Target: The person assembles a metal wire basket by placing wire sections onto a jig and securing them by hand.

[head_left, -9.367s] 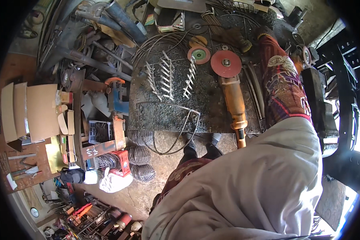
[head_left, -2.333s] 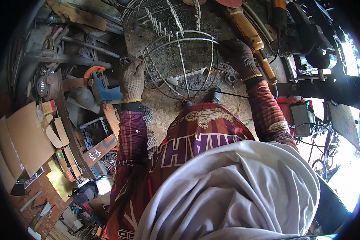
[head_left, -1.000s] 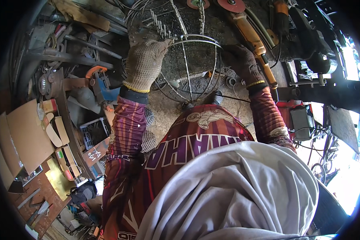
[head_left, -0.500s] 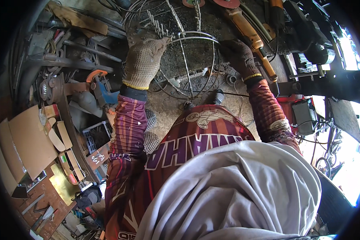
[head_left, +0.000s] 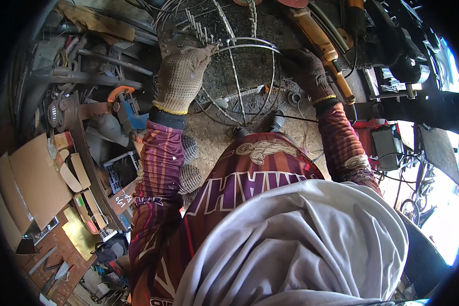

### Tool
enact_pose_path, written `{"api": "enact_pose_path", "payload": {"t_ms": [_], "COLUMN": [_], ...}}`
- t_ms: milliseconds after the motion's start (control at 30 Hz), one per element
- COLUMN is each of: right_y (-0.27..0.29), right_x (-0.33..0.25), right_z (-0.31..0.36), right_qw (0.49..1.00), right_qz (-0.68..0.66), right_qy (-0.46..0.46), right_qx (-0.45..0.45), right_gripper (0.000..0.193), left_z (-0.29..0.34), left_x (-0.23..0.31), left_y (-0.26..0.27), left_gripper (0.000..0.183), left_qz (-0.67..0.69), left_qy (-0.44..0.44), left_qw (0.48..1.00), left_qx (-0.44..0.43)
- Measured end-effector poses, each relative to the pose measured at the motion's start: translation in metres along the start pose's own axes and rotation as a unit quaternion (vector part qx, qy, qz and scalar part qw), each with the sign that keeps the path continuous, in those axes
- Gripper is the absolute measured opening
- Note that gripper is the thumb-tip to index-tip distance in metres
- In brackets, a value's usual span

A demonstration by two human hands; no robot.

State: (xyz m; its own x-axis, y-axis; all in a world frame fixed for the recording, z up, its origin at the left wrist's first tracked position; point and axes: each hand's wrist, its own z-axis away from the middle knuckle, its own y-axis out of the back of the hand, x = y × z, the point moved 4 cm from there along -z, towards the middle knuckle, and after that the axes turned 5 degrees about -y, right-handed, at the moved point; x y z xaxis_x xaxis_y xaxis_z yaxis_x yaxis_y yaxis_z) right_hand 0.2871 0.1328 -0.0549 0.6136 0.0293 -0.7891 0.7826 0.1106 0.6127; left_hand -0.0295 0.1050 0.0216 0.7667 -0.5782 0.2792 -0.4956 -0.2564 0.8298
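A round frame of thin metal rods (head_left: 234,71) stands before me, with a double curved hoop on top and a larger ring lower down, joined by slanting rods. My left hand (head_left: 182,77), in a pale knitted glove, is closed on the left end of the upper hoop. At the hoop's right end is my right hand (head_left: 307,74) in a dark glove, its fingers curled round the rod and mostly lost in shadow. Several short upright rods (head_left: 199,31) stand on the dark work surface just beyond my left hand.
An orange-bodied angle grinder (head_left: 319,43) lies at the upper right beside my right hand. A blue tool with an orange handle (head_left: 130,109), metal bars (head_left: 102,79) and cardboard boxes (head_left: 28,186) crowd the left. A dark vise-like machine (head_left: 400,56) stands at the right.
My left hand has shifted slightly left, and the hoop's top has tilted a little. Both hands keep their hold on the frame.
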Motion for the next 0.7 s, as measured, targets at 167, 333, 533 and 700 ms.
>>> {"api": "enact_pose_path", "payload": {"t_ms": [167, 333, 533, 700], "right_y": [0.002, -0.003, 0.007, 0.006], "right_x": [0.006, 0.009, 0.003, 0.007], "right_z": [-0.006, -0.007, 0.001, 0.009], "right_qw": [0.99, 0.983, 0.973, 0.963], "right_qz": [0.103, 0.135, 0.104, 0.067], "right_qy": [0.089, 0.114, 0.162, 0.204], "right_qx": [0.041, 0.044, 0.125, 0.164], "right_gripper": [0.031, 0.028, 0.032, 0.026], "left_z": [-0.003, -0.002, 0.007, 0.004], "left_x": [0.004, 0.002, -0.013, -0.008], "left_y": [-0.002, 0.001, -0.006, -0.005], "left_gripper": [0.011, 0.007, 0.014, 0.017], "left_qz": [-0.013, 0.046, 0.014, 0.073], "left_qy": [-0.019, 0.031, 0.044, 0.112], "left_qw": [1.0, 0.998, 0.998, 0.99], "left_qx": [0.004, -0.024, -0.039, -0.054]}}
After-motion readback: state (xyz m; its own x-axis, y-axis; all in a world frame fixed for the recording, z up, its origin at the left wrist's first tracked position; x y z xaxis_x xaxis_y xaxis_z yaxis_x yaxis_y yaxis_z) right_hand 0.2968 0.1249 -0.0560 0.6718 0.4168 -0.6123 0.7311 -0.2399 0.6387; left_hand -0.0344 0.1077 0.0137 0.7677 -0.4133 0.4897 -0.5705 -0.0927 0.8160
